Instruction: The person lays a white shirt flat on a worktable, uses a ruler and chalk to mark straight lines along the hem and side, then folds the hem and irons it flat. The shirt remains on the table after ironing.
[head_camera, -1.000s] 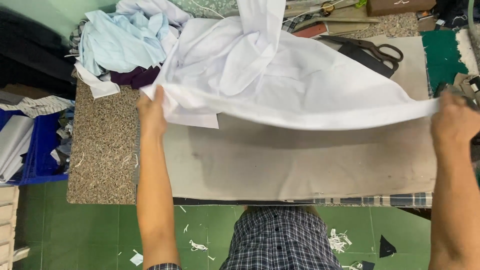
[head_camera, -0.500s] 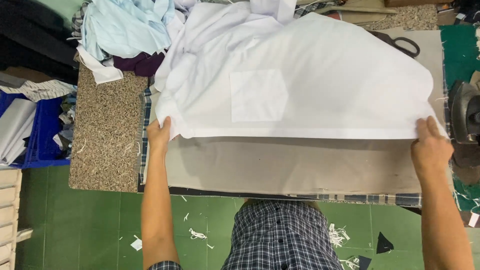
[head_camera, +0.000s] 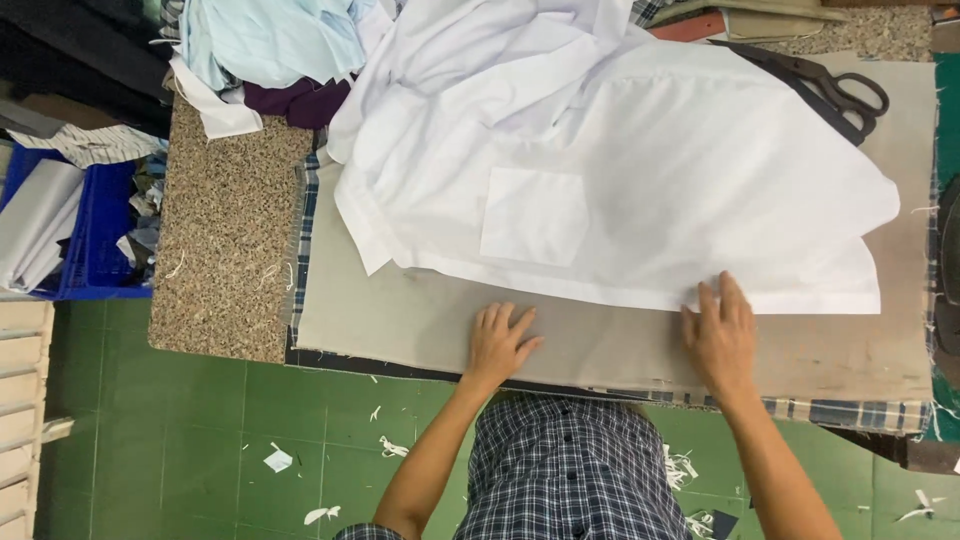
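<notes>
Shirt spread pocket-up on grey pad; upper part bunched, unsmoothed. Left hand flat, open, on pad; right hand open (fingertips touching hem).

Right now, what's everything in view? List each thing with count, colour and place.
white shirt: one, white, spread flat on the pad, chest pocket facing up
pressing pad: one, grey-beige, covering the table top
checked cloth: one, blue and white, showing under the pad's edges
scissors: one pair, black, far right of the pad
clothes pile: several pieces, pale blue, white and dark purple, far left
stone counter: one, speckled brown, left of the pad
crate: one, blue, at left, holding folded grey fabric
floor: green tiles, strewn with white scraps
left hand: flat on the pad, near the shirt's hem
right hand: fingertips on the shirt's hem
</notes>
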